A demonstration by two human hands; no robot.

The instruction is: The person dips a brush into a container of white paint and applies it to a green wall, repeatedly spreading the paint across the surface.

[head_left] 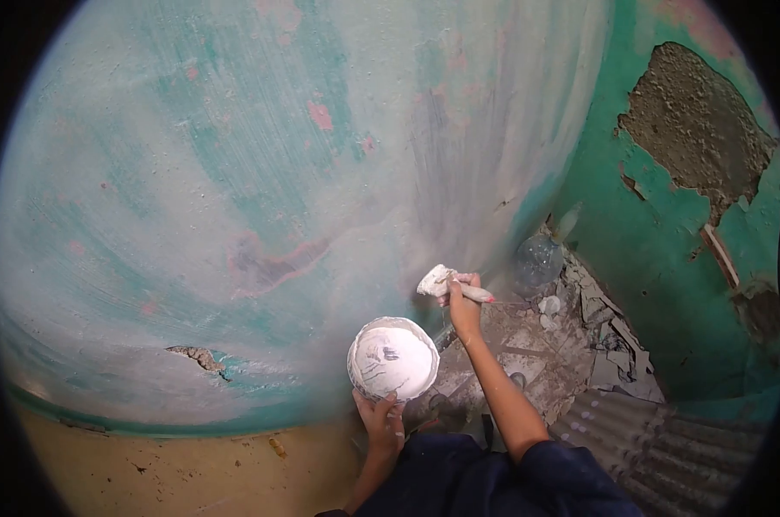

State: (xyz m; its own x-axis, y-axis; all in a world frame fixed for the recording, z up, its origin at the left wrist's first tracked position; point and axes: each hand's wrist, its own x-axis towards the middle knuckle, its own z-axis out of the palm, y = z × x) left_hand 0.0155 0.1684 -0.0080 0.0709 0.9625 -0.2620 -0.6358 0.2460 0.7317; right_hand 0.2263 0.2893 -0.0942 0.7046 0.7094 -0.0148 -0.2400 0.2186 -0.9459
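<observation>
My left hand [381, 418] grips a round bowl [394, 358] from below, its thumb over the near rim. White paint coats the inside of the bowl, with a few dark streaks near the middle. To the right and a little farther off, my right hand [464, 297] is closed around a paintbrush [437, 280] whose bristles are thick with white. The brush head points left, close to the lower part of the wall [321, 198] in this view. That wall is turquoise under uneven whitish strokes, with pink patches showing through.
A green wall [640, 250] on the right has a large patch of bare plaster [700, 121]. In the corner stands a clear plastic bottle [539, 258], among broken plaster pieces [614, 345]. Corrugated sheet [657, 444] lies at lower right; tan floor [192, 470] spreads at lower left.
</observation>
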